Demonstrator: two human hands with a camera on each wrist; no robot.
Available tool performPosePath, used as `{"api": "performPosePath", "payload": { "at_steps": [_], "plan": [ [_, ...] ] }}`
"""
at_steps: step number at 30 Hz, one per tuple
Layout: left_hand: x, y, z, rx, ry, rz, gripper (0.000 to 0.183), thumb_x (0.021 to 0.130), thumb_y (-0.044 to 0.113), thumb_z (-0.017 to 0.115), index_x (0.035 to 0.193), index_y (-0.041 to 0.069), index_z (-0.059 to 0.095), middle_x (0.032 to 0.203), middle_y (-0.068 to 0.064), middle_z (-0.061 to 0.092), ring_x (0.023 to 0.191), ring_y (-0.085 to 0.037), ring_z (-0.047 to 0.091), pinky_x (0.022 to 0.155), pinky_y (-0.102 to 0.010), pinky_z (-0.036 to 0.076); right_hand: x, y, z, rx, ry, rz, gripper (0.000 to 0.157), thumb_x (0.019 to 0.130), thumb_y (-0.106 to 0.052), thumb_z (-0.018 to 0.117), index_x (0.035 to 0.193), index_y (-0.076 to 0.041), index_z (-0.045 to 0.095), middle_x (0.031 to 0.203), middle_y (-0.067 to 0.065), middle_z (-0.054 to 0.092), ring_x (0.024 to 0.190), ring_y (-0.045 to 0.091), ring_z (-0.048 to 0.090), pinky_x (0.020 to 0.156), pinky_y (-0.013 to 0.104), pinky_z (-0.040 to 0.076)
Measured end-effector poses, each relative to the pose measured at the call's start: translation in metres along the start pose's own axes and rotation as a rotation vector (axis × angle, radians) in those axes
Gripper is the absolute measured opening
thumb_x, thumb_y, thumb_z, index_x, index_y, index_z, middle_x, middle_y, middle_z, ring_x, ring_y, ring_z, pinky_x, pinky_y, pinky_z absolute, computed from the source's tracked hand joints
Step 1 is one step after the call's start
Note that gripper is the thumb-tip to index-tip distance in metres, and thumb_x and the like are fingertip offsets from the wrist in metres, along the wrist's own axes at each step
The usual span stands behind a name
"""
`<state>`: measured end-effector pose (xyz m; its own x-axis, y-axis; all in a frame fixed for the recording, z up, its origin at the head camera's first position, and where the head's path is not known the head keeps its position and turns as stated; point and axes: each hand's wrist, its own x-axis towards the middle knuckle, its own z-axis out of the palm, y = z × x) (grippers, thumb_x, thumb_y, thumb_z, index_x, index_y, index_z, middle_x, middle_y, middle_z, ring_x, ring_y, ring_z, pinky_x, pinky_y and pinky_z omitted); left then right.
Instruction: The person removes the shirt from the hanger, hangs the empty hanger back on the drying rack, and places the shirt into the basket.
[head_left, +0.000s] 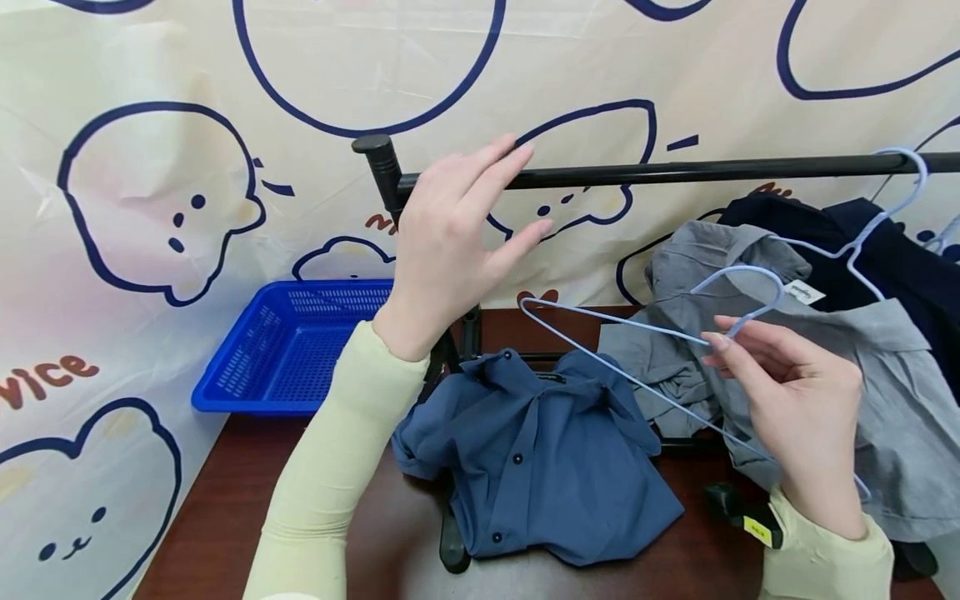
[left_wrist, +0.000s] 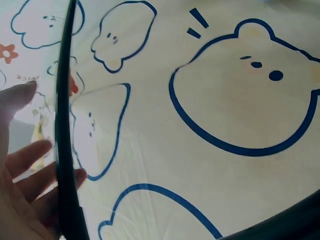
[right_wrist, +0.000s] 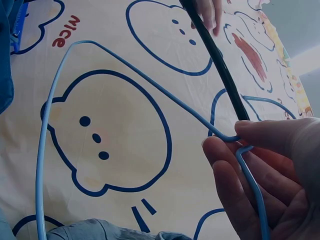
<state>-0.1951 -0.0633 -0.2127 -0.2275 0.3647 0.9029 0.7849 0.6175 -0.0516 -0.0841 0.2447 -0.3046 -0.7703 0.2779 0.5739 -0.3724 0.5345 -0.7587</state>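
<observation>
In the head view my right hand [head_left: 802, 400] pinches a light blue wire hanger [head_left: 750, 269] between thumb and fingers, just below its hook. The right wrist view shows the same pinch at the neck of the hanger [right_wrist: 39, 175]. My left hand [head_left: 450, 242] is at the left end of a black rail [head_left: 615, 175], its fingers extended and holding nothing; whether it touches the rail, I cannot tell. Below the hands, a blue button-up shirt [head_left: 555, 467] lies collar up, with no hanger visible in it.
A blue plastic basket [head_left: 247, 402] stands at the left on the brown table [head_left: 390, 542]. To the right, a grey shirt [head_left: 900, 433] and a dark garment [head_left: 832, 221] hang beneath the rail, near another light blue hanger [head_left: 917, 179]. Behind is a cartoon-printed curtain [head_left: 307, 200].
</observation>
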Motion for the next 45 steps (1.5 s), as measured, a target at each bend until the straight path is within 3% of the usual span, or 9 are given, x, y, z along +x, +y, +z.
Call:
{"api": "performPosePath", "payload": {
  "at_steps": [4, 9, 13, 22, 29, 35, 42, 45],
  "plan": [
    [-0.001, -0.003, 0.006, 0.032, 0.012, -0.03, 0.046, 0.093, 0.038, 0.075, 0.127, 0.006, 0.072, 0.126, -0.009, 0.07, 0.113, -0.026, 0.063, 0.106, -0.035, 0.039, 0.003, 0.0, 0.003, 0.022, 0.02, 0.007, 0.023, 0.087, 0.003, 0.079, 0.109, 0.004, 0.075, 0.102, 0.002, 0.077, 0.071, 0.007, 0.073, 0.069, 0.016, 0.054],
    [0.0, -0.004, 0.015, 0.063, 0.106, -0.046, 0.038, 0.093, 0.037, 0.076, 0.119, 0.009, 0.077, 0.114, -0.006, 0.074, 0.104, -0.023, 0.067, 0.099, -0.036, 0.042, 0.009, -0.004, 0.007, 0.021, 0.08, 0.012, 0.023, 0.086, 0.002, 0.08, 0.108, 0.006, 0.073, 0.093, -0.003, 0.077, 0.07, 0.007, 0.072, 0.069, 0.016, 0.054],
    [0.001, -0.004, 0.021, 0.08, 0.177, -0.058, 0.03, 0.092, 0.033, 0.079, 0.113, 0.011, 0.08, 0.107, -0.004, 0.076, 0.099, -0.021, 0.069, 0.095, -0.036, 0.044, 0.017, -0.008, 0.009, 0.048, 0.117, 0.001, 0.025, 0.085, 0.005, 0.079, 0.108, 0.01, 0.071, 0.093, 0.001, 0.077, 0.07, 0.007, 0.072, 0.069, 0.016, 0.054],
    [0.004, -0.002, 0.028, 0.097, 0.257, -0.093, 0.03, 0.089, 0.038, 0.081, 0.106, 0.012, 0.082, 0.101, -0.002, 0.077, 0.092, -0.019, 0.07, 0.089, -0.034, 0.045, 0.035, -0.013, 0.011, 0.04, 0.159, -0.013, 0.025, 0.087, 0.001, 0.078, 0.11, 0.009, 0.071, 0.097, 0.001, 0.077, 0.073, 0.005, 0.072, 0.071, 0.015, 0.053],
    [0.006, 0.001, 0.03, 0.077, 0.265, -0.118, 0.03, 0.088, 0.037, 0.082, 0.105, 0.012, 0.082, 0.099, -0.002, 0.077, 0.092, -0.019, 0.069, 0.09, -0.033, 0.043, 0.049, -0.009, 0.009, 0.04, 0.205, -0.068, 0.023, 0.088, -0.004, 0.079, 0.108, 0.005, 0.072, 0.098, 0.007, 0.076, 0.072, 0.005, 0.071, 0.07, 0.014, 0.053],
    [0.006, 0.0, 0.03, 0.078, 0.265, -0.115, 0.031, 0.089, 0.038, 0.081, 0.105, 0.012, 0.082, 0.098, -0.001, 0.077, 0.091, -0.019, 0.069, 0.09, -0.034, 0.043, 0.059, -0.011, 0.005, -0.009, 0.244, -0.166, 0.025, 0.093, -0.016, 0.076, 0.112, 0.0, 0.073, 0.104, 0.013, 0.076, 0.076, 0.003, 0.071, 0.071, 0.015, 0.053],
    [0.006, 0.001, 0.03, 0.077, 0.261, -0.119, 0.031, 0.089, 0.038, 0.081, 0.106, 0.012, 0.082, 0.098, -0.002, 0.077, 0.091, -0.019, 0.069, 0.091, -0.034, 0.043, 0.071, -0.02, 0.006, -0.02, 0.316, -0.048, 0.024, 0.092, -0.02, 0.077, 0.11, -0.005, 0.073, 0.105, 0.006, 0.076, 0.076, 0.001, 0.071, 0.071, 0.015, 0.053],
    [0.006, 0.001, 0.029, 0.077, 0.26, -0.121, 0.032, 0.089, 0.039, 0.08, 0.106, 0.012, 0.082, 0.099, -0.002, 0.077, 0.092, -0.019, 0.069, 0.091, -0.034, 0.043, 0.075, -0.023, 0.008, -0.032, 0.328, -0.046, 0.022, 0.092, -0.02, 0.077, 0.108, -0.005, 0.073, 0.103, 0.005, 0.077, 0.074, 0.001, 0.07, 0.07, 0.015, 0.052]
  ]
}}
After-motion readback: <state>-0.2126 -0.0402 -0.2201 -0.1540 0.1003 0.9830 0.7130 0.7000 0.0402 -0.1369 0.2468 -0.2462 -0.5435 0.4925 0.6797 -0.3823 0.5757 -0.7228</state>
